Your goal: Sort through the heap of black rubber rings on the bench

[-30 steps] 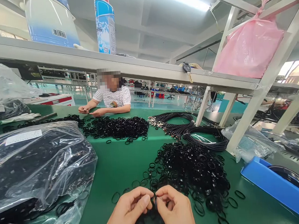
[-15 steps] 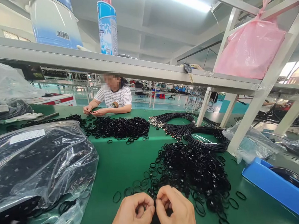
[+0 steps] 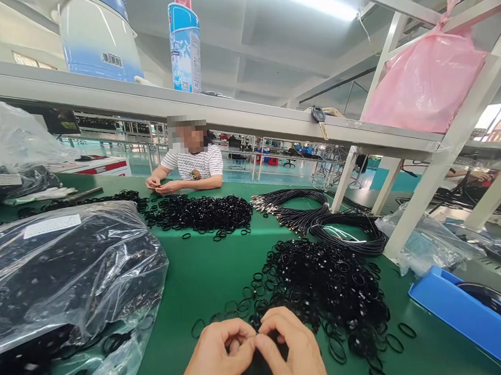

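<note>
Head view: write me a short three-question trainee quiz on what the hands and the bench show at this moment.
1. True or false: the left hand and right hand meet fingertip to fingertip.
2. What lies heaped beyond the hands? A) black rings B) screws C) labels
3. Which side of the green bench holds the blue tray?

Key:
1. True.
2. A, the black rings.
3. The right side; the clear bag lies on the left.
</note>
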A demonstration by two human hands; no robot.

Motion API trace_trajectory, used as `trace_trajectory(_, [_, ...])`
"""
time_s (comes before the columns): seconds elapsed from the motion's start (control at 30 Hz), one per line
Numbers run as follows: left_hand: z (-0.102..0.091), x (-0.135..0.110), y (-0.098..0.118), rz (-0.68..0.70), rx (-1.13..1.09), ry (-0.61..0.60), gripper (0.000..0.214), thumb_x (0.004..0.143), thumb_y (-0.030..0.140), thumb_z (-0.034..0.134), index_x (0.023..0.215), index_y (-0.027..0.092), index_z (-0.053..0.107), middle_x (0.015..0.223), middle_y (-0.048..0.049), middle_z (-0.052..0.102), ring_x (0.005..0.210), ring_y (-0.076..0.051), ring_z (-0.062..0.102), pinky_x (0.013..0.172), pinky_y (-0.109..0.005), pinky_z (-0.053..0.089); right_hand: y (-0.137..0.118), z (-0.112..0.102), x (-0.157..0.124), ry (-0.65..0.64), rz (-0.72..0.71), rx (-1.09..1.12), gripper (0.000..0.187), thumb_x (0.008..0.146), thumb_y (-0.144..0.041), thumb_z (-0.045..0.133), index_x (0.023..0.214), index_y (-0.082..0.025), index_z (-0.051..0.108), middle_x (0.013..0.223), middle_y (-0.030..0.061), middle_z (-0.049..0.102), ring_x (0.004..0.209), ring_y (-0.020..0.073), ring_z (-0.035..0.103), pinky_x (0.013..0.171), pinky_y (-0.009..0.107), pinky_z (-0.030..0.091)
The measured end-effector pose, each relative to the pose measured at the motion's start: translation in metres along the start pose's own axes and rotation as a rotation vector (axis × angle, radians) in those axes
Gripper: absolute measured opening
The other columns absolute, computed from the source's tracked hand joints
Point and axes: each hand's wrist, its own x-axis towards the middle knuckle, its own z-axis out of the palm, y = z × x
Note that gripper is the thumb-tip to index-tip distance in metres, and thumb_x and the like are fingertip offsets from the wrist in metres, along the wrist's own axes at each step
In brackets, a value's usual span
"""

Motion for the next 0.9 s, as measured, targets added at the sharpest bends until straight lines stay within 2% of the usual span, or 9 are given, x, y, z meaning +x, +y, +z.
trace_trajectory(0.13, [-0.003, -0.001, 0.006, 0.015, 0.047, 0.031, 0.016, 0.074, 0.021, 0.047, 0.062, 0.017, 0.057, 0.055, 0.0063, 0.038, 0.053, -0.011, 0.034, 0.050, -0.022, 0.026, 0.002, -0.006, 0.003, -0.073, 0.027, 0.071, 0.015, 0.087, -0.021, 0.046, 0.072, -0.021, 0.051, 0.083, 0.0014, 0.058, 0.078, 0.0161, 0.056, 0.068, 0.025, 0.042])
trace_trajectory(0.33, [-0.025, 0.004, 0.009, -0.040, 0.190, 0.201, 0.018, 0.075, 0.025, 0.044, 0.060, 0.021, 0.052, 0.054, 0.0070, 0.033, 0.053, -0.013, 0.034, 0.051, -0.022, 0.025, 0.011, -0.031, 0.011, 0.091, 0.182, -0.046, 0.020, 0.090, -0.023, 0.043, 0.073, -0.021, 0.053, 0.085, 0.0026, 0.057, 0.077, 0.0178, 0.053, 0.066, 0.027, 0.042])
trace_trajectory(0.4, [-0.029, 0.005, 0.005, -0.036, 0.245, 0.198, 0.016, 0.076, 0.027, 0.047, 0.063, 0.021, 0.054, 0.054, 0.0070, 0.038, 0.053, -0.013, 0.037, 0.052, -0.022, 0.026, 0.015, -0.037, 0.013, 0.107, 0.132, -0.161, 0.016, 0.086, -0.016, 0.045, 0.082, -0.022, 0.059, 0.094, 0.0048, 0.058, 0.085, 0.0207, 0.053, 0.071, 0.031, 0.042])
trace_trajectory(0.5, [-0.030, 0.006, 0.000, 0.027, 0.264, 0.176, 0.008, 0.074, 0.022, 0.049, 0.074, 0.023, 0.057, 0.065, 0.0057, 0.054, 0.056, -0.014, 0.043, 0.055, -0.022, 0.031, 0.012, -0.042, 0.013, 0.030, 0.030, -0.266, 0.029, 0.082, -0.005, 0.043, 0.093, -0.024, 0.062, 0.103, 0.0053, 0.058, 0.094, 0.0230, 0.052, 0.078, 0.035, 0.041])
trace_trajectory(0.6, [-0.030, 0.006, 0.000, 0.080, 0.212, 0.183, 0.016, 0.076, 0.016, 0.044, 0.079, 0.023, 0.058, 0.068, 0.0046, 0.056, 0.057, -0.014, 0.045, 0.056, -0.023, 0.034, -0.001, -0.037, 0.009, -0.149, -0.022, -0.205, 0.031, 0.080, 0.001, 0.046, 0.087, -0.025, 0.063, 0.092, 0.0009, 0.061, 0.090, 0.0191, 0.053, 0.076, 0.030, 0.042])
trace_trajectory(0.67, [-0.032, 0.005, 0.002, 0.094, 0.177, 0.212, 0.016, 0.079, 0.019, 0.044, 0.076, 0.022, 0.060, 0.065, 0.0041, 0.055, 0.057, -0.014, 0.045, 0.055, -0.023, 0.034, -0.008, -0.026, 0.004, -0.271, -0.101, -0.186, 0.033, 0.077, 0.002, 0.055, 0.087, -0.028, 0.065, 0.089, -0.0023, 0.062, 0.087, 0.0167, 0.054, 0.073, 0.027, 0.041])
trace_trajectory(0.73, [-0.033, 0.005, 0.003, 0.110, 0.152, 0.229, 0.017, 0.081, 0.025, 0.046, 0.074, 0.022, 0.062, 0.065, 0.0034, 0.057, 0.057, -0.015, 0.046, 0.054, -0.023, 0.034, -0.010, -0.010, -0.001, -0.330, -0.220, -0.235, 0.031, 0.070, -0.003, 0.067, 0.084, -0.031, 0.066, 0.091, -0.0039, 0.062, 0.085, 0.0167, 0.054, 0.068, 0.026, 0.039])
trace_trajectory(0.8, [-0.034, 0.006, 0.002, 0.116, 0.143, 0.224, 0.018, 0.082, 0.030, 0.048, 0.075, 0.022, 0.063, 0.066, 0.0028, 0.059, 0.058, -0.015, 0.047, 0.053, -0.023, 0.035, -0.008, 0.002, -0.002, -0.291, -0.287, -0.344, 0.024, 0.066, -0.007, 0.073, 0.074, -0.028, 0.066, 0.087, -0.0038, 0.061, 0.080, 0.0173, 0.054, 0.064, 0.028, 0.036])
trace_trajectory(0.9, [-0.035, 0.007, -0.001, 0.122, 0.148, 0.194, 0.019, 0.083, 0.031, 0.049, 0.079, 0.022, 0.065, 0.072, 0.0018, 0.063, 0.064, -0.016, 0.052, 0.060, -0.024, 0.040, -0.004, -0.001, 0.004, -0.166, -0.163, -0.507, 0.017, 0.076, -0.007, 0.064, 0.071, -0.023, 0.062, 0.075, -0.0021, 0.061, 0.073, 0.0173, 0.053, 0.062, 0.029, 0.036])
